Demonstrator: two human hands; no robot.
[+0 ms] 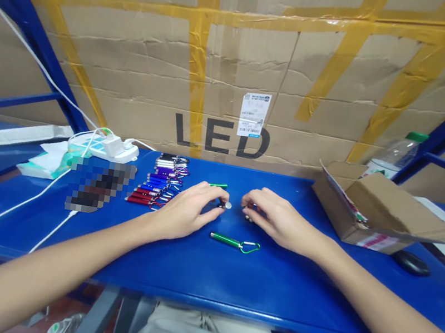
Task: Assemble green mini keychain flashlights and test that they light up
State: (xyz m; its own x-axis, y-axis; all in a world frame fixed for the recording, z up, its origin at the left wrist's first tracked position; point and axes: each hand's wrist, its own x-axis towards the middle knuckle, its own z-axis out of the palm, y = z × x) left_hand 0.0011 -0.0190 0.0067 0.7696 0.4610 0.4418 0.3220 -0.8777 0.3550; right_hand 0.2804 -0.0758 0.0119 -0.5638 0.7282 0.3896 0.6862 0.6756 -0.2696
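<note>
Both my hands rest on the blue table (205,276) near its middle. My left hand (190,209) is curled, its fingertips pinching a small silver part (225,205). My right hand (271,215) is curled too, fingertips pressed on a small dark piece (247,214) I cannot make out. Just in front of the hands lies a green keychain flashlight (231,241) with a green carabiner. Another green piece (218,185) shows behind my left hand.
A row of several red, blue, purple and black keychain flashlights (158,182) lies left of my hands. Farther left are a white power strip (103,145) with cables and a blurred patch. An open cardboard box (371,210), a black mouse (410,263) and a bottle (395,154) stand right.
</note>
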